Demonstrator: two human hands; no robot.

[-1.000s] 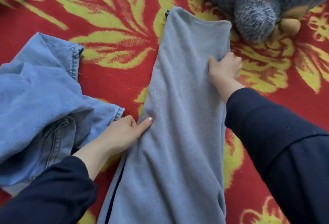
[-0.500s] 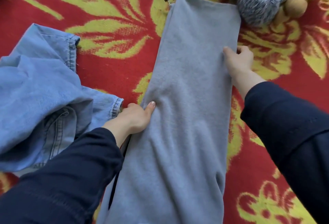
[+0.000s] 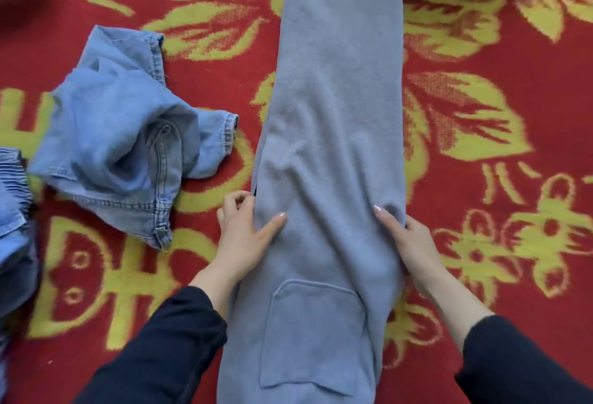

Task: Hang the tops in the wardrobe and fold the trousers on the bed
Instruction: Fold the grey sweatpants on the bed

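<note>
Under both hands lies the red bedspread (image 3: 481,50) with its big yellow flowers, filling the whole view. On it, running straight away between the two hands, are the grey trousers (image 3: 337,98): one long flat strip, the far end going off the top of the picture, the near end lying between the forearms.

Well out to the outside of the left hand (image 3: 245,233) there's a crumpled pair of blue jeans (image 3: 122,140), heaped up and apart from the grey fabric. Further out that way, more blue denim (image 3: 12,198) sits at the picture's edge.

Left hand first: thumb stretched flat on top of the grey trousers, fingers curled at the cloth's left edge, pinching that edge. The right hand (image 3: 412,243) is level with it on the opposite edge, thumb on top, fingers tucked round the side of the fabric, gripping it. Wrinkles run across the cloth between the two thumbs.

Just nearer than both hands, between the wrists, a patch pocket (image 3: 313,336) faces up. Dark sleeves (image 3: 167,349) cover both forearms.
</note>
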